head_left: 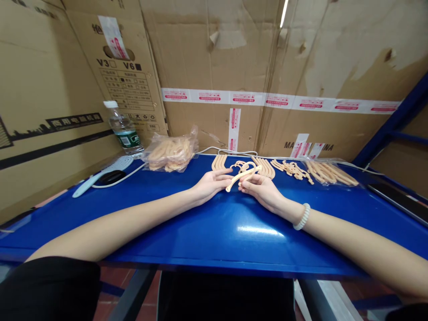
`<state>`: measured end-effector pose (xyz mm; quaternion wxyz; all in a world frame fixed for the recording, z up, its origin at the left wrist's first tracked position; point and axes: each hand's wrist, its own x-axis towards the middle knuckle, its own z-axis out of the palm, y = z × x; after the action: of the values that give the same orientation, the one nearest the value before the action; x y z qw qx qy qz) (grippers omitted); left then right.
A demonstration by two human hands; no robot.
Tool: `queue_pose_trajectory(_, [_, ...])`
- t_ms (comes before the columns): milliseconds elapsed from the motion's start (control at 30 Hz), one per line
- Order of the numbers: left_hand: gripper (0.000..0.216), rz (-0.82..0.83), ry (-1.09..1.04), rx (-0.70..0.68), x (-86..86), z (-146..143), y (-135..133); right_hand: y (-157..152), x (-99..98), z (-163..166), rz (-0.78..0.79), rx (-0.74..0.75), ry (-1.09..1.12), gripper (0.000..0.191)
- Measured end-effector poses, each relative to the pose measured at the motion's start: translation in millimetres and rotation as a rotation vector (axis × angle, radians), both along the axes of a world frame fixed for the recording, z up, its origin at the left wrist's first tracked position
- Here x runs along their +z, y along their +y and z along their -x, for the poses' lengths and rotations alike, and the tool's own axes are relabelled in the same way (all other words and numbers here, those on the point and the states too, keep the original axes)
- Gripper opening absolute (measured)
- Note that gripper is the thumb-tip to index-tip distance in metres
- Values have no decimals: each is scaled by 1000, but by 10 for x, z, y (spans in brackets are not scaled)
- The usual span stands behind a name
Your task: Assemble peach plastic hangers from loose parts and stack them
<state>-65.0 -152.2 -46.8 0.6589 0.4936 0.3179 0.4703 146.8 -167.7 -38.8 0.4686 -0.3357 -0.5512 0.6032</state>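
Both my hands meet over the far middle of the blue table [207,227]. My right hand [262,189], with a white bead bracelet on the wrist, pinches a beige curved plastic strip [241,175] that slants down to the left. My left hand [212,183] lies palm up, fingers partly stretched, its fingertips touching the strip's lower end. Just behind the hands lie fanned stacks of the same curved beige strips [264,167] and a small tangle of beige hook-shaped parts [242,166].
More beige parts [329,174] lie in a row at the right rear. A clear bag of beige pieces [170,154] sits at the left rear, beside a water bottle [124,129] and a pale blue handled tool [102,174]. Cardboard boxes [214,80] wall the back.
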Motion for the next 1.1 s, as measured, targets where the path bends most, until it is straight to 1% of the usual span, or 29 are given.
queue_pose_trajectory(133, [56, -72, 71, -97, 22, -24, -46, 11, -9, 7, -16, 24, 4, 37])
queue_pose_trajectory(233, [49, -144, 138, -161, 31, -41, -81, 16, -27, 10, -48, 43, 9, 35])
queue_pose_trajectory(300, [43, -159, 150, -122, 22, -52, -97, 21, -33, 5, -48, 52, 14, 35])
queue_pose_trajectory(367, [37, -193, 161, -36, 3, -62, -111, 32, -32, -2, -27, 63, 9, 35])
queue_pose_trajectory(433, [33, -278, 196, 38, -14, -71, -127, 51, -24, -13, 4, 77, 11, 36])
queue_pose_trajectory(533, [29, -405, 229, 96, -24, -80, -153, 93, -5, -41, 58, 130, 29, 39])
queue_pose_trajectory(633, [28, -433, 208, 104, -17, -81, -169, 143, 14, -83, 125, 205, 29, 39])
queue_pose_trajectory(733, [27, -444, 190, 93, -10, -76, -172, 181, 25, -119, 157, 243, 19, 36])
queue_pose_trajectory(900, [25, -438, 180, 99, -8, -76, -170, 197, 37, -119, 165, 242, 0, 23])
queue_pose_trajectory(1100, [25, -419, 163, 140, -9, -90, -172, 194, 52, -107, 194, 231, 17, 22])
